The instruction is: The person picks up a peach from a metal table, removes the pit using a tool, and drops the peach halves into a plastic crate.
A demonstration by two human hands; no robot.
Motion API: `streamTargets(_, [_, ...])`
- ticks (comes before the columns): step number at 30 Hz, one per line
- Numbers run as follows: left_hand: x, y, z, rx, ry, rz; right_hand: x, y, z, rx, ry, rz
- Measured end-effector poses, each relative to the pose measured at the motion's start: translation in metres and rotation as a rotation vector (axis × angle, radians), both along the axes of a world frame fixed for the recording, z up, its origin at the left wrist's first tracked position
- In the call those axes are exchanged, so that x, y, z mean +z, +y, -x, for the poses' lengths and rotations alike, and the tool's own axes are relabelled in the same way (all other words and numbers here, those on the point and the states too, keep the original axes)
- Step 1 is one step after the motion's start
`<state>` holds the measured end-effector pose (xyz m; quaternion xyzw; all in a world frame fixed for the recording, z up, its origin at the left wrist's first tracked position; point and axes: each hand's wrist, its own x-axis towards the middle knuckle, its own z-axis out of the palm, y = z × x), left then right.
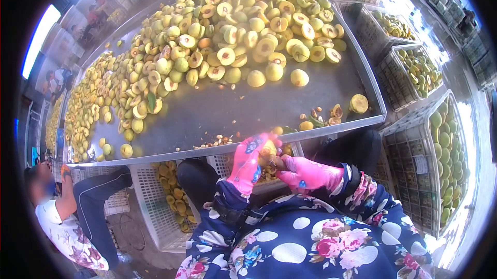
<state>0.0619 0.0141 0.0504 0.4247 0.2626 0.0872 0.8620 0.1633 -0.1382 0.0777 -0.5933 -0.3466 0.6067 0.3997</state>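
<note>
In a pink patterned glove, my left hand [247, 162] is closed around a yellow peach half [268, 149] just below the table's front edge. My right hand [313, 172], gloved the same way, is closed close against the fruit; its fingertips meet it. Whatever sits in the right fingers is too small and blurred to name. Below both hands is a white crate [220, 164] with fruit pieces inside, partly hidden by the gloves. Loose pits and scraps [220, 140] lie on the table edge by my left hand.
A rimmed metal table [207, 118] carries a large heap of halved peaches [228, 35]. A perforated crate [147, 191] of halves stands at my left; several filled crates [414, 170] line the right. Another person [72, 222] sits at the left.
</note>
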Motion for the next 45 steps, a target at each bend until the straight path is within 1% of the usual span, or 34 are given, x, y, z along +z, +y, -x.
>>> streamTargets(1, [-0.001, -0.004, 0.0, 0.017, 0.001, -0.009, 0.002, -0.001, 0.0, -0.03, 0.165, 0.112])
streamTargets(4, [-0.006, -0.012, 0.0, 0.12, -0.092, 0.054, -0.011, -0.004, 0.005, -0.074, 0.539, 0.124])
streamTargets(5, [-0.008, -0.016, -0.001, 0.166, -0.151, 0.119, -0.013, -0.004, 0.009, -0.11, 0.622, 0.103])
streamTargets(7, [-0.011, -0.023, -0.001, 0.256, -0.265, 0.249, -0.021, -0.004, 0.015, -0.086, 0.848, 0.036])
streamTargets(8, [-0.01, -0.02, 0.002, 0.299, -0.214, 0.263, -0.025, -0.005, 0.019, -0.073, 0.962, 0.004])
streamTargets(9, [-0.008, -0.015, 0.006, 0.343, -0.163, 0.277, -0.029, -0.009, 0.023, -0.09, 0.97, -0.081])
streamTargets(10, [-0.005, -0.01, 0.009, 0.387, -0.112, 0.291, -0.028, -0.007, 0.022, -0.05, 0.882, -0.024])
streamTargets(11, [0.011, -0.002, 0.009, 0.674, -0.174, 0.46, -0.025, -0.005, 0.021, -0.011, 0.794, 0.031])
streamTargets(12, [0.011, 0.023, 0.034, 0.518, -0.198, 0.321, -0.024, -0.004, 0.019, 0.024, 0.706, 0.085])
streamTargets(13, [0.008, 0.044, 0.053, 0.55, -0.189, -0.056, -0.031, -0.002, 0.018, 0.034, 0.523, 0.132])
streamTargets(14, [0.018, 0.065, 0.074, 0.587, 0.038, -0.478, -0.038, -0.004, 0.017, 0.049, 0.309, 0.13])
streamTargets(16, [0.011, 0.121, 0.125, 0.66, 0.354, -0.71, -0.055, -0.012, 0.016, 0.078, -0.117, 0.126])
streamTargets(17, [-0.003, 0.153, 0.159, 0.467, 0.63, -1.118, -0.062, -0.015, 0.014, 0.124, -0.125, 0.205])
streamTargets(18, [-0.013, 0.173, 0.178, 0.234, 0.902, -1.513, -0.062, -0.017, 0.014, 0.102, -0.088, 0.219])
streamTargets(21, [0.017, 0.172, 0.14, 0.049, 0.892, -1.881, -0.06, -0.021, 0.01, 0.074, -0.008, 0.222])
streamTargets(23, [0.02, 0.175, 0.082, 0.02, 0.55, -1.484, -0.072, -0.023, 0.013, 0.09, -0.074, 0.215])
streamTargets(24, [0.032, 0.164, 0.042, 0.003, 0.474, -1.313, -0.076, -0.023, 0.013, 0.097, -0.109, 0.212])
streamTargets(25, [0.034, 0.159, 0.005, -0.061, 0.483, -1.218, -0.07, -0.022, 0.01, 0.113, -0.12, 0.222])
streamTargets(26, [0.032, 0.151, -0.031, -0.085, 0.481, -1.224, -0.067, -0.023, 0.008, 0.088, -0.072, 0.229])
streamTargets(27, [0.016, 0.153, -0.064, -0.134, 0.426, -1.389, -0.066, -0.025, 0.007, 0.063, -0.025, 0.236])
streamTargets(28, [-0.012, 0.158, -0.095, -0.175, 0.259, -1.331, -0.064, -0.028, 0.005, 0.038, 0.021, 0.242])
streamTargets(29, [-0.01, 0.147, -0.122, -0.222, 0.239, -1.517, -0.062, -0.03, 0.003, 0.013, -0.005, 0.204])
streamTargets(30, [-0.015, 0.137, -0.145, -0.268, 0.226, -1.619, -0.06, -0.033, 0.0, -0.023, 0.026, 0.219])
streamTargets(32, [-0.036, 0.131, -0.168, -0.43, 0.316, -1.514, -0.059, -0.039, -0.004, -0.094, 0.095, 0.251])
streamTargets(33, [-0.042, 0.133, -0.172, -0.427, 0.315, -1.473, -0.059, -0.041, -0.006, -0.131, 0.129, 0.277])
streamTargets(35, [-0.043, 0.133, -0.174, -0.424, 0.312, -1.392, -0.047, -0.046, -0.012, -0.202, 0.247, 0.24])
streamTargets(38, [-0.034, 0.133, -0.137, -0.317, -0.102, -0.037, -0.045, -0.053, -0.015, -0.258, 0.411, 0.202])
streamTargets(39, [-0.027, 0.126, -0.122, -0.288, -0.166, 0.092, -0.045, -0.052, -0.016, -0.263, 0.461, 0.189])
streamTargets(41, [-0.005, 0.106, -0.091, -0.218, -0.297, 0.347, -0.03, -0.046, -0.019, -0.237, 0.425, 0.148])
streamTargets(45, [0.017, 0.074, -0.051, -0.057, -0.304, 0.484, -0.007, -0.027, -0.017, -0.285, 0.423, 0.032])
